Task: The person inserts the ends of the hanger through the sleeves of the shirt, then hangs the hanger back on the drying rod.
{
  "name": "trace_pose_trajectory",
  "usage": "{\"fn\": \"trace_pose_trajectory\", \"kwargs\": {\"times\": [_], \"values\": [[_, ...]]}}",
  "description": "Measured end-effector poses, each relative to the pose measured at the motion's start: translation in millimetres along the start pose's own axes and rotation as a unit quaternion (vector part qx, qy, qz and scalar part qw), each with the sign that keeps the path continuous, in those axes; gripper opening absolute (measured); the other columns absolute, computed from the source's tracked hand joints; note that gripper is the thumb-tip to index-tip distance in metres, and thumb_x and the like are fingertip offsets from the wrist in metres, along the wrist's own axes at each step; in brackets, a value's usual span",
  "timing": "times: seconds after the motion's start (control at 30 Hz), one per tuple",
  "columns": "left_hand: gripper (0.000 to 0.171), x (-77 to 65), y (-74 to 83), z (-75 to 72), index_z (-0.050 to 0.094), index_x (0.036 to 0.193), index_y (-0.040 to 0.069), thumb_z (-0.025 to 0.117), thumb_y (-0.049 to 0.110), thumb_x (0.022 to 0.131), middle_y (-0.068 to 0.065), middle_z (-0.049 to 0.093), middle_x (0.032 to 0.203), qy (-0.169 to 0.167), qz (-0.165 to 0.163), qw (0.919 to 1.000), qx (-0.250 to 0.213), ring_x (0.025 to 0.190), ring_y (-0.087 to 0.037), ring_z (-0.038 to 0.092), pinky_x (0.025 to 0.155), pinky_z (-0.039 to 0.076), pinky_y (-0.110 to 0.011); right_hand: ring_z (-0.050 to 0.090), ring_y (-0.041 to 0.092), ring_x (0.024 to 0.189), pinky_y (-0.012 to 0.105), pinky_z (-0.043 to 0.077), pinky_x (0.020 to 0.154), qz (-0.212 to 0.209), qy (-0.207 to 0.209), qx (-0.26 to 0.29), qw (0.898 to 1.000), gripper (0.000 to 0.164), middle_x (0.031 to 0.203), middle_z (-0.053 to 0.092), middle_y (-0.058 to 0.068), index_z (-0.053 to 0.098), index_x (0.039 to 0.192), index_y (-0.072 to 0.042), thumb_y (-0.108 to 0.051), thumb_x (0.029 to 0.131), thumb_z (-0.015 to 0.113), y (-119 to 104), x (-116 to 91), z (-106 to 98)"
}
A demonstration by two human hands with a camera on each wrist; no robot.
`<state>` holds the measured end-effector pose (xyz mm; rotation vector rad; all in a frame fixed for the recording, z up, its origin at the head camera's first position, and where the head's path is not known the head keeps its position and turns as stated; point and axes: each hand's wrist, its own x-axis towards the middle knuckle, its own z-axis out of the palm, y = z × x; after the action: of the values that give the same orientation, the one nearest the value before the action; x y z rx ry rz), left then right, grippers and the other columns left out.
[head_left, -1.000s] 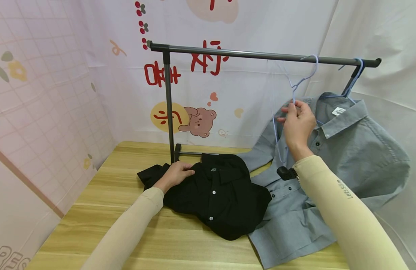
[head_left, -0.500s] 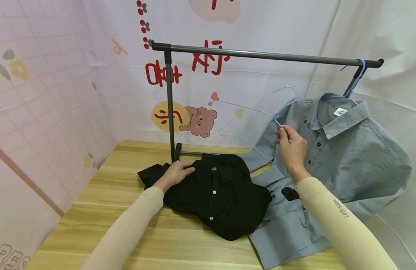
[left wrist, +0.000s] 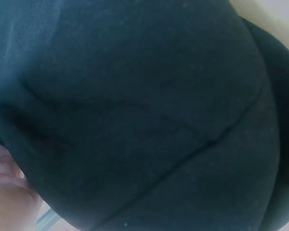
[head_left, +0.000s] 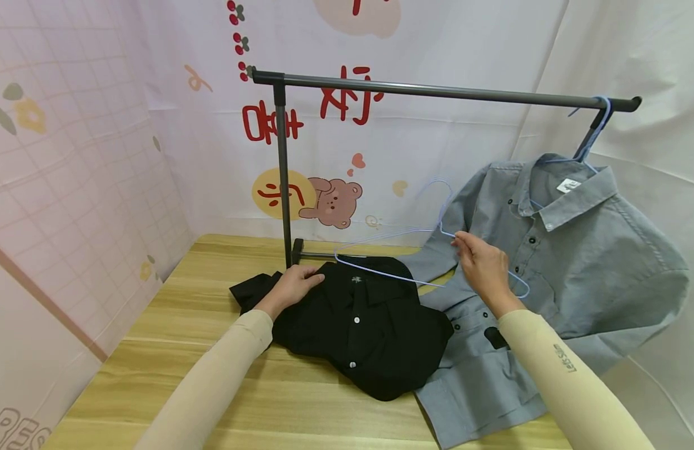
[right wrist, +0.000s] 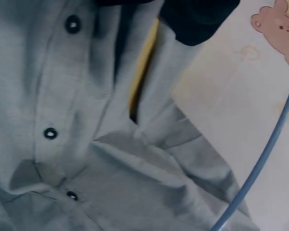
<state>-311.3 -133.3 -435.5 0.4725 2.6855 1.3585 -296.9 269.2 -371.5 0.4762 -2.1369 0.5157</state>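
Note:
A short-sleeved black shirt [head_left: 381, 331] with white buttons lies bunched on the table. My left hand [head_left: 291, 287] grips it near the collar, thumb on top; its black cloth [left wrist: 149, 125] fills most of the left wrist view and hides the fingertips. Over the far edge of the shirt, my right hand [head_left: 484, 265] holds a thin pale-blue hanger [head_left: 381, 272] by the neck below its hook. The hanger tilts, with one arm pointing left above the black shirt. In the right wrist view, the hanger's wire [right wrist: 258, 163] crosses the lower right.
A dark metal rack rail [head_left: 437, 92] spans the back, on a post [head_left: 282, 175] at the left. At its right end, a grey shirt [head_left: 583, 269] hangs from another blue hanger [head_left: 597, 128], its lower part lying on the wooden table [head_left: 172, 350].
My right hand has taken the hanger off the rail and brought it down and slightly left, tipping it toward the black shirt. The left hand has stayed almost still.

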Motion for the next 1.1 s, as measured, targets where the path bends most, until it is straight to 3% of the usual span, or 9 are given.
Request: {"fn": "trace_pose_trajectory", "kwargs": {"times": [0.03,0.23,0.47,0.7,0.87,1.1], "values": [[0.03,-0.1,0.4,-0.5,0.069,0.121,0.003,0.055,0.022,0.104,-0.008,0.068,0.112,0.0,-0.002,1.0,-0.002,0.096,-0.021,0.058,0.086,0.045,-0.039,0.067,0.025,0.062,0.043,0.042,0.047,-0.003,-0.006,-0.001,1.0,0.015,0.089,0.075,0.008,0.073,0.107,-0.003,-0.008,0.098,0.062,2.0,-2.5,0.4],[0.029,0.1,1.5,-2.6,0.07,0.119,0.004,0.055,0.024,0.104,-0.009,0.068,0.105,-0.004,0.0,0.9998,-0.017,0.09,-0.023,0.057,0.082,0.044,-0.037,0.067,0.024,0.062,0.043,0.044,0.047,-0.008,-0.043,0.0,0.999,0.016,0.089,0.075,0.008,0.072,0.11,-0.005,-0.007,0.097,0.064,4.9,-14.6,5.8],[0.027,0.1,4.5,-3.2,0.071,0.116,0.005,0.056,0.023,0.103,-0.014,0.067,0.1,-0.022,0.014,0.9982,-0.054,0.087,-0.03,0.057,0.075,0.044,-0.034,0.07,0.024,0.068,0.047,0.051,0.053,-0.023,-0.054,0.019,0.998,0.013,0.087,0.075,0.007,0.073,0.105,-0.006,-0.006,0.095,0.066,-11.1,-21.1,27.9],[0.025,1.4,13.2,-1.8,0.071,0.11,0.002,0.056,0.022,0.103,-0.014,0.066,0.094,-0.037,0.034,0.9963,-0.07,0.083,-0.028,0.057,0.072,0.044,-0.032,0.068,0.021,0.068,0.045,0.051,0.057,0.016,-0.075,0.034,0.996,0.012,0.084,0.073,0.004,0.072,0.103,-0.008,-0.012,0.099,0.061,-41.6,-18.9,48.6],[0.021,1.7,22.9,-0.1,0.071,0.103,0.007,0.056,0.022,0.103,-0.01,0.063,0.087,-0.041,0.033,0.9968,-0.06,0.078,-0.024,0.055,0.069,0.043,-0.032,0.066,0.021,0.069,0.044,0.05,0.062,0.048,-0.087,0.038,0.994,0.013,0.083,0.072,0.002,0.072,0.099,-0.01,-0.017,0.1,0.061,-59.3,-14.2,54.3],[0.024,1.5,35.2,4.0,0.071,0.112,0.008,0.055,0.024,0.104,-0.009,0.065,0.12,-0.032,0.047,0.9973,-0.045,0.112,-0.024,0.058,0.094,0.047,-0.042,0.07,0.025,0.078,0.046,0.053,0.071,0.049,-0.12,0.053,0.99,0.016,0.087,0.074,0.004,0.073,0.1,-0.009,-0.018,0.101,0.06,-77.2,-13.1,65.5]]}}
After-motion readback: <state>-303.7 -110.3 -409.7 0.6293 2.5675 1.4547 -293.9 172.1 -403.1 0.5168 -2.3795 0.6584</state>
